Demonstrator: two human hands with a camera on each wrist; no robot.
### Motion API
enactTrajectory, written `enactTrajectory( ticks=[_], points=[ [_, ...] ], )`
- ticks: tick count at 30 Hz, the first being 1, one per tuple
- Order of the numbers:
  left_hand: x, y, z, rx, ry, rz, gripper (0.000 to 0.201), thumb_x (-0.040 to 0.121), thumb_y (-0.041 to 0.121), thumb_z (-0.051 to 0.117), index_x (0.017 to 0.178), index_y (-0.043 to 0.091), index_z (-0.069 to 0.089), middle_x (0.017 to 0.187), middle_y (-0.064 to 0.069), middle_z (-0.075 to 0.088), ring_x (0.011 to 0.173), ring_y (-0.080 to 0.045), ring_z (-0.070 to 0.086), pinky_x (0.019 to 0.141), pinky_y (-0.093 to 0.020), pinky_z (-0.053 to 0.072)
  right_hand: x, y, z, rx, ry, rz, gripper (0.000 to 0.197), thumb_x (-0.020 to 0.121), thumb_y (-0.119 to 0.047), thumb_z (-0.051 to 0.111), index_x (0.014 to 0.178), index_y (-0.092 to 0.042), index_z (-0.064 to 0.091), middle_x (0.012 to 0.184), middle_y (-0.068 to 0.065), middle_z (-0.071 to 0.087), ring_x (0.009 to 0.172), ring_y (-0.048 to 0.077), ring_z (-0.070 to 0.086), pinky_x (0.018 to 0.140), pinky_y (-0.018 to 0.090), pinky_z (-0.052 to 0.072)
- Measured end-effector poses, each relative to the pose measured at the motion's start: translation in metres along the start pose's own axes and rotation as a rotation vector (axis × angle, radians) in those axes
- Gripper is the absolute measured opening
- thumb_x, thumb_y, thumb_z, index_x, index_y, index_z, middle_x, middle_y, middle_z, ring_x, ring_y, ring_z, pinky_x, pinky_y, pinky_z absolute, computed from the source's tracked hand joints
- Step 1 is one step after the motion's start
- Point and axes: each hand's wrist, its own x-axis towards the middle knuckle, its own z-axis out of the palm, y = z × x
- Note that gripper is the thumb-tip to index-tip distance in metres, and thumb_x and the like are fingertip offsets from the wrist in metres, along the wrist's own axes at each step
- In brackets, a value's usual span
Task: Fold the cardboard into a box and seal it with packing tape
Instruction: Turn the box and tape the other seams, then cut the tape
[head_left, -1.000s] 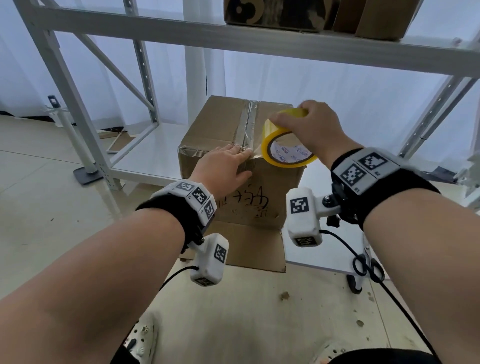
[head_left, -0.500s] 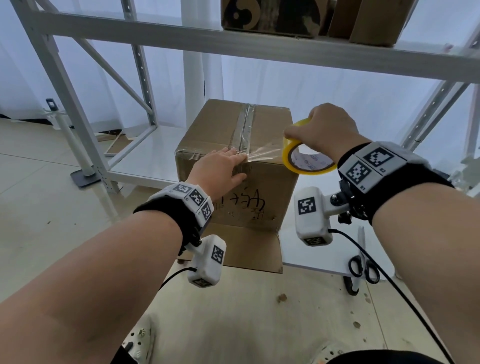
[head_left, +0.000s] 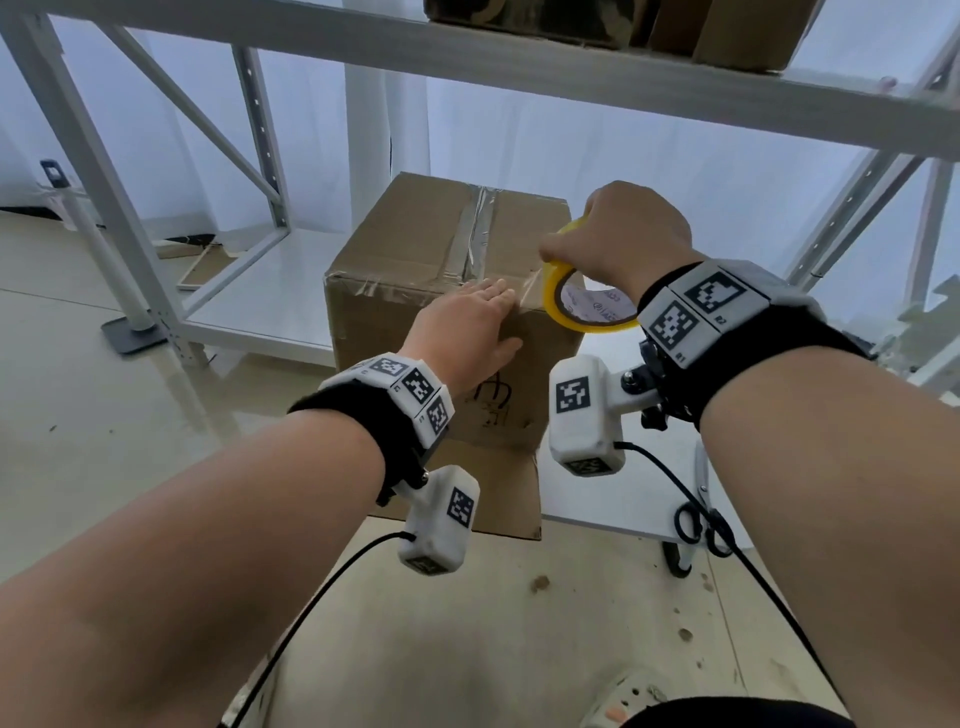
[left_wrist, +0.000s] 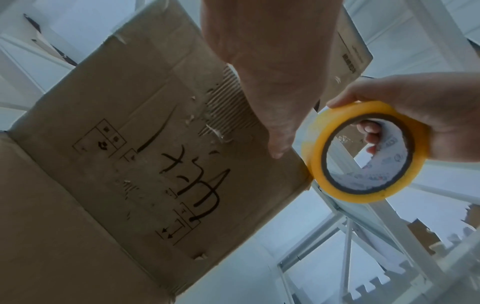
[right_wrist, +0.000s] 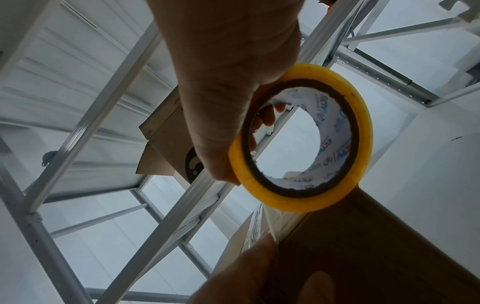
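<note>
A brown cardboard box (head_left: 415, 244) stands on a low white shelf, its top seam covered by clear tape. My left hand (head_left: 467, 327) lies flat on the box's near top edge, fingers straight, pressing a clear tape strip there. My right hand (head_left: 623, 244) grips a yellow tape roll (head_left: 582, 306) at the box's near right corner, fingers through the core. A short clear strip runs from the roll (left_wrist: 363, 152) to the box edge. The box front (left_wrist: 155, 164) carries black handwriting. In the right wrist view the roll (right_wrist: 301, 139) hangs just above the box corner (right_wrist: 363, 246).
A white metal rack (head_left: 519, 67) frames the box, with other cardboard boxes (head_left: 727, 31) on its upper shelf. Black-handled scissors (head_left: 701, 519) lie on the low shelf at the right. An open bottom flap (head_left: 493, 493) hangs toward the floor.
My right hand pulled the roll out to the right, then brought it back to the box's right corner. My left hand slid right along the top edge over the tape.
</note>
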Motion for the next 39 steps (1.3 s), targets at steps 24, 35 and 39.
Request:
enactTrajectory(
  ticks=[24,35,39],
  points=[
    [0.002,-0.019,-0.004,-0.032,0.036,0.040,0.038,0.094,0.029,0.052,0.131,0.021,0.054,0.143,0.004,0.047,0.127,-0.016,0.048,0.101,-0.033,0.041,-0.004,-0.011,-0.001,-0.036,-0.051,-0.064,0.026,0.087,-0.035,0.040,0.073,-0.016,0.050,0.072,0.000,0.051,0.079,0.024,0.052,0.069,0.034,0.035],
    [0.004,-0.018,0.000,0.018,-0.055,0.042,0.060,0.095,0.046,0.047,0.147,0.024,0.030,0.153,0.002,0.031,0.140,-0.016,0.028,0.115,-0.030,0.016,-0.012,0.014,-0.001,0.244,0.016,-0.022,0.036,0.080,-0.053,0.058,0.092,-0.019,0.056,0.083,-0.001,0.053,0.086,0.021,0.050,0.069,0.032,0.036],
    [0.006,-0.018,-0.002,0.057,-0.076,0.036,0.061,0.096,0.041,0.046,0.150,0.024,0.022,0.156,0.001,0.023,0.143,-0.014,0.021,0.115,-0.028,0.010,-0.009,0.015,0.000,0.277,0.037,-0.033,0.044,0.079,-0.057,0.062,0.067,-0.017,0.048,0.065,-0.003,0.044,0.064,0.015,0.045,0.056,0.028,0.031]
  ],
)
